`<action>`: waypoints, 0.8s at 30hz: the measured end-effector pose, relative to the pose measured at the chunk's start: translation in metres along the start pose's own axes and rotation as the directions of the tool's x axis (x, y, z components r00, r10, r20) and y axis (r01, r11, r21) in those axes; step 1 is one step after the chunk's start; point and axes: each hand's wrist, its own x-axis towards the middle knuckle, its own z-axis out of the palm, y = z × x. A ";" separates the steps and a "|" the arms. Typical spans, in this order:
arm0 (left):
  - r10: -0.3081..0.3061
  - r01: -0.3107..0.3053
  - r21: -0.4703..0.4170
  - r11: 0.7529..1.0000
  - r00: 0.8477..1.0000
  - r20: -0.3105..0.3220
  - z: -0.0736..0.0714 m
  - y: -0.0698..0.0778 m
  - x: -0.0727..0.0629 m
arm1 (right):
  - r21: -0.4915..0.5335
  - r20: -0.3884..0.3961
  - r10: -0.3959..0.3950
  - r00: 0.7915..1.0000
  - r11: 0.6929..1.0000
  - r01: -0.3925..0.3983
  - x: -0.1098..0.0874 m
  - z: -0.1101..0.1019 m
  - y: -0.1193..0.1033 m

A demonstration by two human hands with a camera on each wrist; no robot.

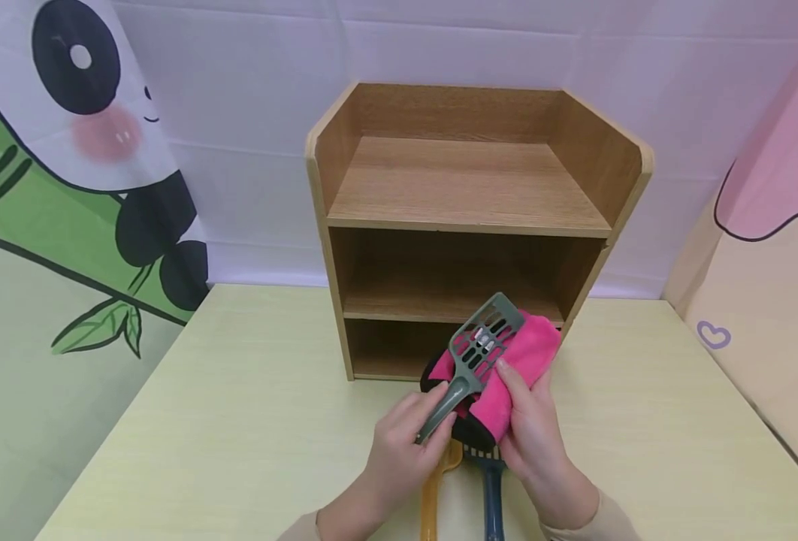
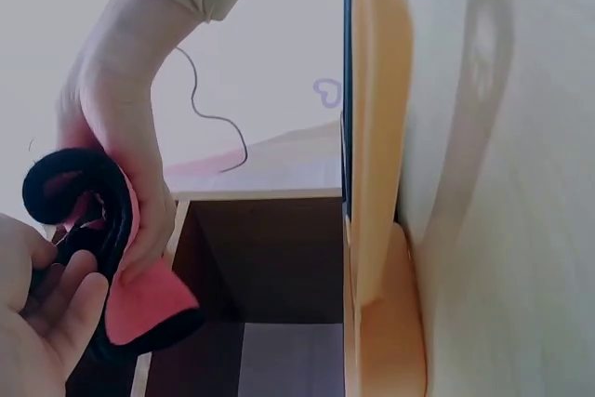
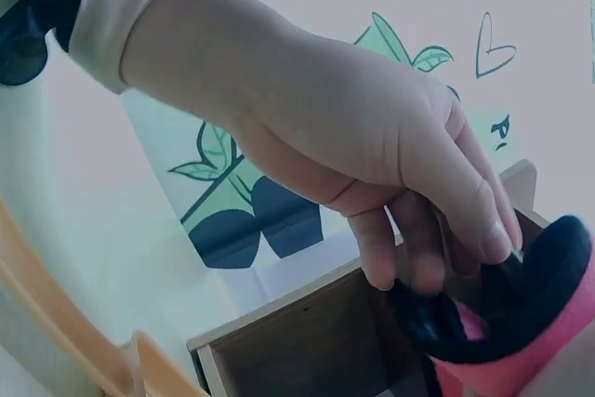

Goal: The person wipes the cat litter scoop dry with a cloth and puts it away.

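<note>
Left hand (image 1: pixel 406 436), fingers curled, pinches grey-green slotted spatula (image 1: pixel 463 382). Right hand (image 1: pixel 537 432), curled, grips rolled pink cloth with black edging (image 1: pixel 533 352). Orange utensil (image 1: pixel 430 500), dark-blue slotted utensil (image 1: pixel 492 492) on bench (image 1: pixel 237 428).

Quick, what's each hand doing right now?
Left hand: closed, gripping the grey-green slotted spatula.
Right hand: closed, holding the black-edged pink cloth.

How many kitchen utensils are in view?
3: a green slotted turner in the left hand, a yellow utensil and a dark blue utensil side by side on the table. The pink cloth could hide more.
</note>
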 end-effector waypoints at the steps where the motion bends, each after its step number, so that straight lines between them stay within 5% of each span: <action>1: 0.022 -0.022 0.019 1.000 1.000 0.008 0.000 0.001 0.000 | -0.002 -0.010 0.020 1.000 1.000 -0.020 0.001 0.000 0.000; 7: 0.118 -0.132 0.145 0.981 0.988 0.101 -0.003 0.007 0.000 | 0.018 -0.028 0.091 0.995 0.996 -0.091 0.008 -0.007 0.003; 12: 0.163 -0.180 0.183 0.967 0.981 0.107 -0.005 0.005 0.002 | 0.023 -0.042 0.081 0.996 0.997 -0.080 0.010 -0.010 0.003; 24: 0.131 -0.153 0.185 0.971 0.983 0.128 -0.007 0.005 0.003 | 0.007 -0.096 0.033 0.995 0.999 -0.032 0.013 -0.011 0.001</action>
